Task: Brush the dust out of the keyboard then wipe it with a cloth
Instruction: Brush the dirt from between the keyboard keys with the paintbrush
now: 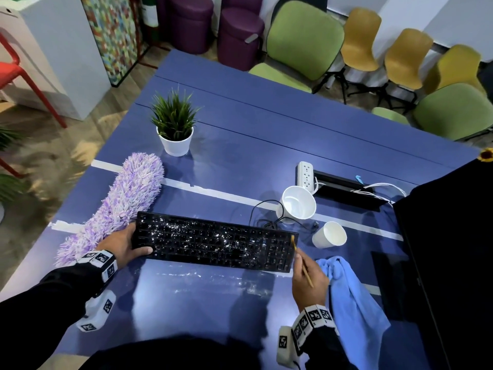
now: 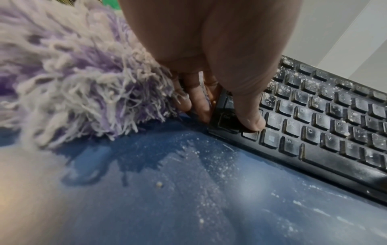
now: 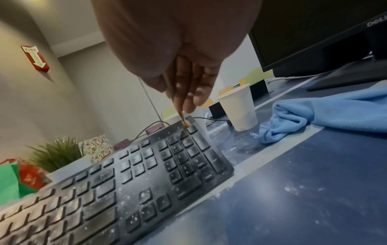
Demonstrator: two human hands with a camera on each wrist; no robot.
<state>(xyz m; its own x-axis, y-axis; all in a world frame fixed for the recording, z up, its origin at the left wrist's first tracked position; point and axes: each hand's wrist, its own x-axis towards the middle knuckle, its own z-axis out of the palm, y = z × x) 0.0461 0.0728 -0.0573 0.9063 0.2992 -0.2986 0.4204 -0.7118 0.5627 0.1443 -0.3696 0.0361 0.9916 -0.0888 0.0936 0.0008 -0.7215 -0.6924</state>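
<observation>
A black keyboard point(image 1: 213, 243) point(image 2: 326, 119) point(image 3: 130, 179) speckled with white dust lies on the blue table point(image 1: 202, 297). My left hand point(image 1: 125, 245) point(image 2: 222, 99) grips its left end, thumb on the keys, fingers behind the edge. My right hand point(image 1: 306, 273) point(image 3: 184, 92) pinches a thin wooden-handled brush point(image 1: 300, 259) point(image 3: 181, 114); its bristle tip touches the keyboard's far right corner, above the number pad. A light blue cloth point(image 1: 349, 297) point(image 3: 326, 112) lies crumpled right of my right hand.
A purple fluffy duster point(image 1: 120, 206) point(image 2: 69, 82) lies left of the keyboard. Two white paper cups point(image 1: 298, 202) point(image 1: 330, 235), a cable, a power strip point(image 1: 305, 173) and a potted plant point(image 1: 174, 124) stand behind. A dark monitor point(image 1: 448, 263) fills the right. Dust streaks the table in front.
</observation>
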